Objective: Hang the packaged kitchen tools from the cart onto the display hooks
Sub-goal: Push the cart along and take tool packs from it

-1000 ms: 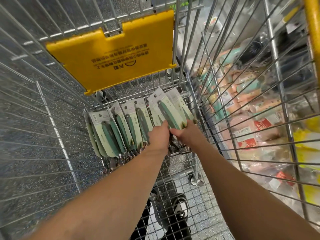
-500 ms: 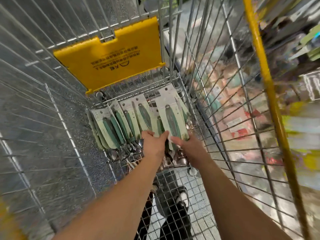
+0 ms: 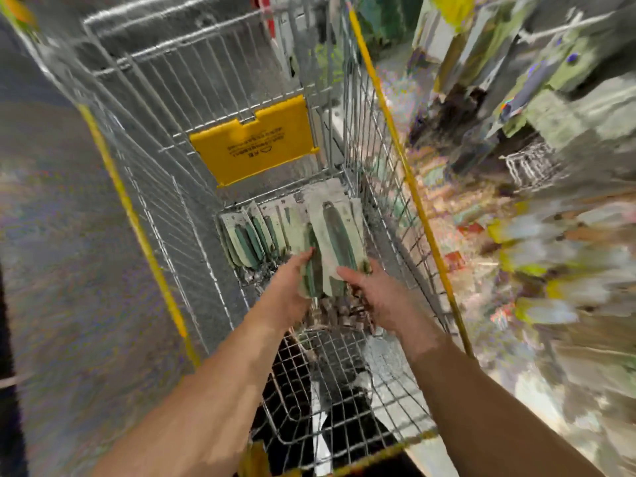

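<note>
A wire cart [image 3: 192, 215] holds a row of green-handled packaged tools [image 3: 253, 241] on its mesh bottom.

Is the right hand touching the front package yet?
Touching. Head view shows the right hand with its thumb lying on the lower edge of the front package.
</note>
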The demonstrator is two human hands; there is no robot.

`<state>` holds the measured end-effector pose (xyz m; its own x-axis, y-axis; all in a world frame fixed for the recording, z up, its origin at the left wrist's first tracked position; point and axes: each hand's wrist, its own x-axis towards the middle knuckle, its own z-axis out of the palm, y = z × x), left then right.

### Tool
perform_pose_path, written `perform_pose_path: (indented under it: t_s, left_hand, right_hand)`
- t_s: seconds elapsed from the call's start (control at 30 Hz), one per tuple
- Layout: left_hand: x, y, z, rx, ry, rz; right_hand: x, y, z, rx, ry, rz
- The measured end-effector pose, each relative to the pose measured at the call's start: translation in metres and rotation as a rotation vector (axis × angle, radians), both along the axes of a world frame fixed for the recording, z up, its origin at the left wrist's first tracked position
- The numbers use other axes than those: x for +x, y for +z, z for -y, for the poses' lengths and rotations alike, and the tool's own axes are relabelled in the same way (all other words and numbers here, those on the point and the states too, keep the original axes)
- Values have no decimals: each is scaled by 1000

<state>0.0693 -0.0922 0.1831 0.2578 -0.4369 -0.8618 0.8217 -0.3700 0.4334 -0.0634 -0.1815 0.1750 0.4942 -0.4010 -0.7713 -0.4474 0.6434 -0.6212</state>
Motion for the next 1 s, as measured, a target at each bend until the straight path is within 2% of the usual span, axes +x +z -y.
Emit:
perform_pose_path:
  t_s: [0.1,0.23,0.43,0.57,0.7,1.0]
  left_hand:
    - [-28,54,-23,-65,16,11]
    - [-64,110,-50,-127,-40,68]
    - [-98,149,-88,-245,-7,94]
    - [-119,168,-114,-327,5,98]
    - [-152,192,-146,-362,-93,120]
    - [-233,218,-199,-415,-312,54]
  right_hand:
    - [-23,42,-18,-10,-1,97]
    - [-53,84,-36,-148,79,84]
    - [-95,152,-61,-434,74,92]
    - [-122,184,-91,-531,92,95]
    - [-152,203,-137,-568,5,98]
    - [-252,228,-226,-354,-341,320]
